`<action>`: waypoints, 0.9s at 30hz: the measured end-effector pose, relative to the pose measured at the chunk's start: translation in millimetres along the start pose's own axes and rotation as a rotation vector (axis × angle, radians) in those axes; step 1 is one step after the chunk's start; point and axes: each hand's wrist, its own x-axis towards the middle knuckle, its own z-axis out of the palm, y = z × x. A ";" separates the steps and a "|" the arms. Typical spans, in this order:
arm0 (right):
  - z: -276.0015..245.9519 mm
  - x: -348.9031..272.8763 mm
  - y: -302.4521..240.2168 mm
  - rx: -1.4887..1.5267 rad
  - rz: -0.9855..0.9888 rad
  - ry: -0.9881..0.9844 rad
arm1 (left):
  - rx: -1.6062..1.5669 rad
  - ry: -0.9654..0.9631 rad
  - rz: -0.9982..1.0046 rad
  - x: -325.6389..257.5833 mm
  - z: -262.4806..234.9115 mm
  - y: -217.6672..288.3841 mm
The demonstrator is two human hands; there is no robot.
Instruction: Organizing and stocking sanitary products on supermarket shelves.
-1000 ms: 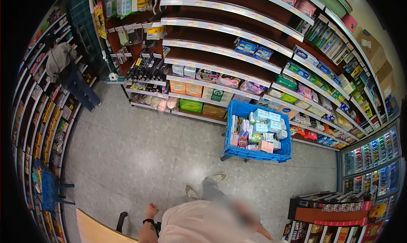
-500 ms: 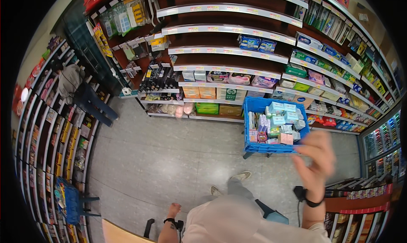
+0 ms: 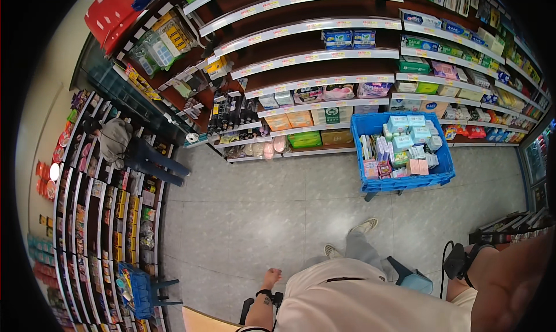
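Observation:
Low in front of my body hangs my left hand [image 3: 272, 278], its fingers loosely bent and slightly apart, with nothing seen in it. A dark band sits on that wrist. My right hand [image 3: 507, 288] is raised very close at the lower right edge; it is dark and blurred, so its fingers cannot be made out. Neither hand touches any goods. Farther forward stands a blue plastic crate [image 3: 405, 185] on legs, filled with light-blue packs [image 3: 403, 141], pink boxes [image 3: 417, 167] and other small cartons.
Beyond the crate, shelves [image 3: 313, 58] hold two blue packs [image 3: 349, 39] and, lower down, tissue and pad packs. A person [image 3: 133, 149] leans toward the left shelving. Another blue crate [image 3: 139, 291] stands there. A light-blue stool-like object [image 3: 414, 281] is beside my legs.
My right hand has moved from near the crate back to the lower right edge, close to the camera. The view has turned and shifted; the crate's contents look the same.

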 end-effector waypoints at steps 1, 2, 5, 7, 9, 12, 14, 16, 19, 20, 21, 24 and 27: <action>0.1 -1.4 1.0 0.007 0.003 -0.009 | 0.025 0.014 -0.014 -0.4 2.3 2.4; 0.2 -2.9 2.0 0.021 0.004 -0.016 | 0.050 0.029 -0.029 0.0 1.1 5.4; -1.5 -3.8 4.8 0.049 0.012 -0.037 | 0.020 0.007 -0.066 3.4 -3.2 11.4; -3.3 -1.7 7.9 0.057 0.013 -0.055 | 0.005 -0.003 -0.053 7.5 -5.5 10.2; -4.1 -2.1 8.8 0.060 0.021 -0.077 | -0.024 0.000 -0.061 9.1 -2.8 16.9; -14.0 -6.6 13.1 0.060 0.035 -0.100 | -0.018 0.007 -0.026 8.9 4.3 31.2; -16.1 -7.1 15.0 0.078 0.033 -0.111 | -0.043 0.017 -0.031 10.2 -4.8 33.1; -13.8 -6.9 16.5 0.093 0.042 -0.143 | -0.044 0.004 -0.038 12.1 0.7 32.1; -22.1 -6.9 22.2 0.113 0.055 -0.183 | -0.044 -0.016 -0.009 14.4 1.6 27.8; -24.8 -6.8 23.0 0.124 0.059 -0.195 | -0.046 -0.011 -0.014 13.2 -0.2 24.6; -28.6 -7.7 24.0 0.126 0.068 -0.211 | -0.045 -0.015 -0.014 14.7 3.0 24.4; -37.9 -7.7 30.0 0.164 0.095 -0.267 | -0.022 -0.018 -0.041 14.7 5.6 27.7; -48.3 -7.0 36.3 0.241 0.153 -0.331 | -0.025 -0.007 -0.090 6.2 7.2 19.0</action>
